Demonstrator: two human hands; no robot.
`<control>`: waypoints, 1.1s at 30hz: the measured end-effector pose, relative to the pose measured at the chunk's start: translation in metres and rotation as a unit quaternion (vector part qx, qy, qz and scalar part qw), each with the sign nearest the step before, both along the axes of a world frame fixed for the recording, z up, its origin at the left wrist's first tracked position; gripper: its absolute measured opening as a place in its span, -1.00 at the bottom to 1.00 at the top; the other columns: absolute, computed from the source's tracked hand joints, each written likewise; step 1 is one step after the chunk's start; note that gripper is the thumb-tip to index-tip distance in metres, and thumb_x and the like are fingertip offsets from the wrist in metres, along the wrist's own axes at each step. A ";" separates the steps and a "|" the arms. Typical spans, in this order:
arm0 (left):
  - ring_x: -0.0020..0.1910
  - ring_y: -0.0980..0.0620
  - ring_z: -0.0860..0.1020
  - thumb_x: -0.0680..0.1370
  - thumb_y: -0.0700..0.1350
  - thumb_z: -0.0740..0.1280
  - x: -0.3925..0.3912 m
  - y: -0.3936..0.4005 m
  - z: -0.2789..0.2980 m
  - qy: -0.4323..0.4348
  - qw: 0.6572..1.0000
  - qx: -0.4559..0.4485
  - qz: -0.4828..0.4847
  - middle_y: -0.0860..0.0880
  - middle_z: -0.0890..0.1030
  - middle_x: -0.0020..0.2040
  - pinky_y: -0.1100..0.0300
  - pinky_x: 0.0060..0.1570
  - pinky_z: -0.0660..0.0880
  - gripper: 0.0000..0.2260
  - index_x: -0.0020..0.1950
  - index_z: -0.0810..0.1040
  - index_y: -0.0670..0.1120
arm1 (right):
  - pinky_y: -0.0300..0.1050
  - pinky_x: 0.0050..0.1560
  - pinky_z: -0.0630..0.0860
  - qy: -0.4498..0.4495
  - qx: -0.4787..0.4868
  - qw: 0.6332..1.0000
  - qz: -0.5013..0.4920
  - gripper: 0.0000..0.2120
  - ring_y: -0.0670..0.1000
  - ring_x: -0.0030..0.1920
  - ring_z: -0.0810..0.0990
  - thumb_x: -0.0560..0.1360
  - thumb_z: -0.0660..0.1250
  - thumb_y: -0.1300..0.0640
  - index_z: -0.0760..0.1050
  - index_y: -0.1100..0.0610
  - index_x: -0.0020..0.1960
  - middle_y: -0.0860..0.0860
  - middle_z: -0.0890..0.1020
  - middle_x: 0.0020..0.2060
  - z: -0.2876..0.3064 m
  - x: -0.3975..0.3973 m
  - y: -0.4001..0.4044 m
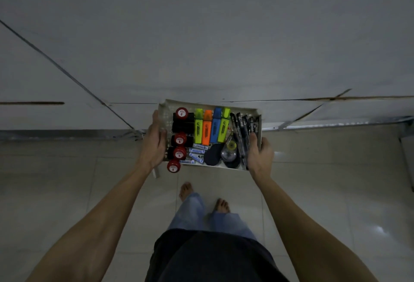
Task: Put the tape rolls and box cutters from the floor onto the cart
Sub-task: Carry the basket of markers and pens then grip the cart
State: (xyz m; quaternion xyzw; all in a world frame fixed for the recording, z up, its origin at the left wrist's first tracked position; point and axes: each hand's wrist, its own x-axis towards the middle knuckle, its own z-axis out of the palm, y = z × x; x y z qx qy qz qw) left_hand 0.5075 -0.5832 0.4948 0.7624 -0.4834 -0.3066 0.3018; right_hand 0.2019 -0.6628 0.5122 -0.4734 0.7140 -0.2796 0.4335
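Nearest the camera is the person's dark shirt (212, 259), then pale jeans (195, 210) and two bare feet (186, 190) on a tiled floor (67, 181). Both bare forearms reach forward and carry a pale perforated tray (164, 107) clear of the floor.

The left hand (154, 142) lies flat against the tray's left wall, fingers pressed together and pointing away, thumb over the rim. The right hand (259, 154) grips the right wall, thumb hooked inside beside the pens; its other fingers are hidden under the tray, so their spread cannot be told.

Inside the tray, left to right: black bottles with red caps (180, 140), one cap hanging past the near edge; four highlighters (211, 128) side by side in yellow, orange, blue and yellow; a bundle of dark pens (243, 129). Along the near edge lie small blue-and-white packets (197, 154), a dark oval item (212, 155) and a clear tape dispenser (229, 151) with a yellow roll. No box cutter can be made out.

Beyond the tray stands a grey wall (201, 35) crossed by dark lines.
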 end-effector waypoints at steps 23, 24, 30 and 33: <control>0.34 -0.08 0.55 0.76 0.10 0.05 0.008 0.005 0.011 0.117 0.987 0.022 0.111 0.07 0.55 0.27 0.11 0.17 0.43 -0.66 0.45 0.42 0.03 | 0.03 0.23 0.52 -0.005 -0.003 1.000 0.012 -0.61 0.06 0.25 0.61 0.63 0.21 -0.26 0.47 -0.10 0.36 -0.06 0.64 0.20 -0.006 0.010 0.022; 0.36 -0.08 0.54 0.75 0.12 0.05 0.008 0.009 0.010 0.096 0.991 0.021 0.094 0.05 0.55 0.32 0.08 0.20 0.44 -0.64 0.49 0.39 0.03 | 0.10 0.27 0.54 0.001 -0.007 1.000 0.011 -0.57 0.08 0.27 0.60 0.62 0.20 -0.29 0.43 -0.12 0.40 -0.04 0.63 0.24 -0.005 0.012 0.023; 0.35 -0.27 0.53 0.72 0.17 0.07 -0.005 0.033 0.001 -0.027 0.997 0.057 0.052 -0.16 0.34 0.56 -0.17 0.10 0.57 -0.45 0.67 0.04 0.04 | 0.19 0.34 0.51 0.098 -0.031 0.994 0.027 -0.36 0.20 0.40 0.51 0.60 0.10 -0.33 0.13 -0.09 0.59 0.09 0.49 0.44 -0.010 0.021 0.041; 0.38 -0.29 0.51 0.72 0.15 0.08 -0.010 0.039 0.002 -0.026 0.996 0.059 0.057 -0.18 0.30 0.59 -0.16 0.13 0.54 -0.43 0.69 -0.01 0.03 | 0.25 0.34 0.51 0.109 -0.023 0.993 0.034 -0.33 0.25 0.40 0.51 0.59 0.10 -0.34 0.09 -0.09 0.61 0.13 0.48 0.45 -0.011 0.021 0.042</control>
